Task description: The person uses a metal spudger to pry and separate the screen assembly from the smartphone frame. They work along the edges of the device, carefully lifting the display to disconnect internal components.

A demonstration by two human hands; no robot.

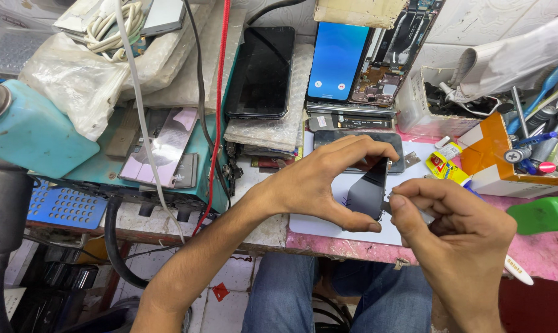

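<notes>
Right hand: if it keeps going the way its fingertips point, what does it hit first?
Probably the dark phone held on edge by the left hand; the right hand pinches a small tool toward its edge. Contact is unclear.

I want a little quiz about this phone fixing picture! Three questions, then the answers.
1. True or false: the left hand holds the dark phone on edge between thumb and fingers.
2. What touches the phone's lower edge: A) the right hand B) the red cable C) the green lid?
3. What colour is the lit screen at the back?

Key
1. True
2. A; its pinched fingertips meet that edge, and whether they hold a small tool is unclear.
3. Blue
</notes>
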